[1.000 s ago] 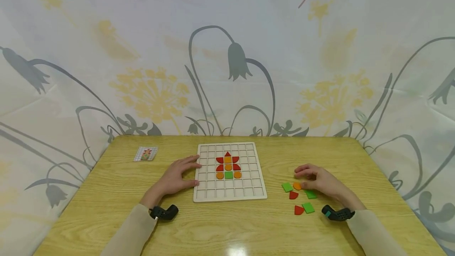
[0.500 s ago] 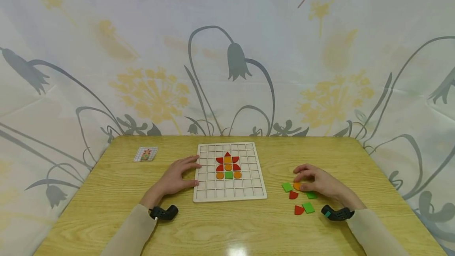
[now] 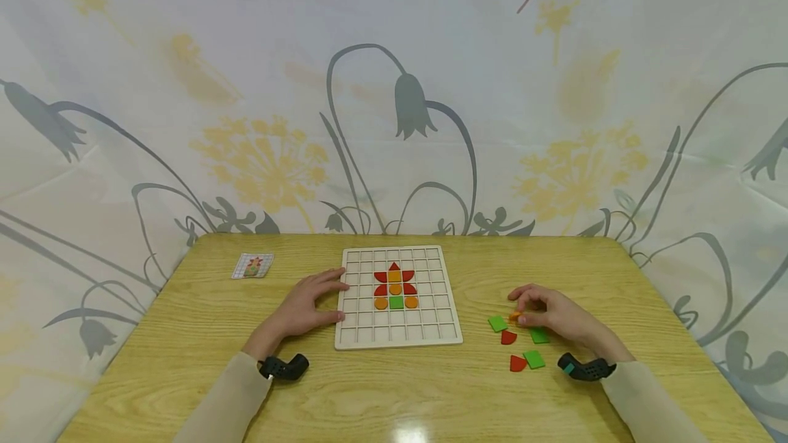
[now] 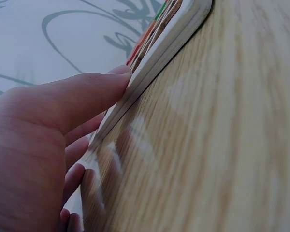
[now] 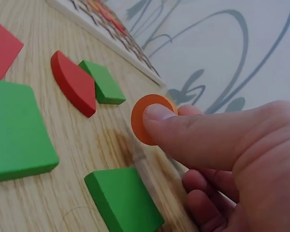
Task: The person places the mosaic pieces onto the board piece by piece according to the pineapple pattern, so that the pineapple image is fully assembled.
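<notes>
My right hand (image 3: 554,312) pinches an orange round tile (image 5: 140,121) between thumb and finger, tilted up off the table. Around it lie green square tiles (image 3: 497,323) and red quarter-circle tiles (image 3: 508,338). My left hand (image 3: 306,306) rests at the left edge of a white grid board (image 3: 363,337), its thumb and fingertips touching the rim. On the board, red, orange and green tiles form a flower-like figure, with a green square (image 3: 396,302) between two orange circles at its bottom.
A small card (image 3: 253,266) printed with a gridded flower figure lies at the back left of the wooden table (image 3: 295,402). Behind the table hangs a flower-patterned cloth (image 3: 480,33). A black camera band sits on each wrist.
The right thumb and finger have closed on the orange round tile, which lay flat before and is now tipped up. The left hand and board have stayed still.
</notes>
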### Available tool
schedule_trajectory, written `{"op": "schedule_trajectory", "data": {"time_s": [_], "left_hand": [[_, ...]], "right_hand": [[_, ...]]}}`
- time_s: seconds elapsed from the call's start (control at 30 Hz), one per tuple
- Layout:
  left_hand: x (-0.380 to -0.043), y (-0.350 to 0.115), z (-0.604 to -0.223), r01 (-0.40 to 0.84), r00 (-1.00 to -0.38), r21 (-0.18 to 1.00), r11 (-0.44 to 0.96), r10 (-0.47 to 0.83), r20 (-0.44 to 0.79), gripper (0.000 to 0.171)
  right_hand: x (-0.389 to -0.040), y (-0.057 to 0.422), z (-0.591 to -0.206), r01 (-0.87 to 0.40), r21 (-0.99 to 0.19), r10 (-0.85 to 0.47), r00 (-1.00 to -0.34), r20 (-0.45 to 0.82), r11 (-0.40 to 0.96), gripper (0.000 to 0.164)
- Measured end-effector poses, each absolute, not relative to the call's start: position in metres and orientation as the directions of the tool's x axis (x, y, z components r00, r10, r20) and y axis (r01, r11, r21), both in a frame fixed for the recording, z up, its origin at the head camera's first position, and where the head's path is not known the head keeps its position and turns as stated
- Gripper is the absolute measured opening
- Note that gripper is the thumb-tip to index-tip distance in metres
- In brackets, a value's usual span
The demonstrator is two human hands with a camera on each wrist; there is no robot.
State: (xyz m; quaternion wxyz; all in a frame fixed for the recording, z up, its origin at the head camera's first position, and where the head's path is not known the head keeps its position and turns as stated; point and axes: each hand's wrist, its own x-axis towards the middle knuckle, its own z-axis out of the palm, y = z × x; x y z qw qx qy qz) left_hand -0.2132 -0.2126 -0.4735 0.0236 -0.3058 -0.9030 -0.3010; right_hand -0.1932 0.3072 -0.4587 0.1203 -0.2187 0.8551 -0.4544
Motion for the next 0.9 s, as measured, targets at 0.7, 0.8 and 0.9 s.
{"op": "schedule_trajectory", "data": {"time_s": [0.7, 0.8, 0.9], "left_hand": [[-0.214, -0.213, -0.474, 0.571, -0.808, 0.532, 0.625, 0.542, 0.231, 0.054], [-0.214, -0.213, -0.475, 0.573, -0.807, 0.531, 0.624, 0.541, 0.236, 0.054], [-0.214, -0.213, -0.475, 0.573, -0.807, 0.530, 0.624, 0.541, 0.236, 0.054]], "right_hand": [[-0.204, 0.268, -0.457, -0.160, -0.881, -0.220, -0.973, 0.066, 0.446, 0.024], [-0.206, 0.257, -0.456, -0.165, -0.889, -0.221, -0.972, 0.074, 0.427, 0.024], [-0.208, 0.246, -0.457, -0.187, -0.888, -0.241, -0.966, 0.090, 0.420, 0.023]]}}
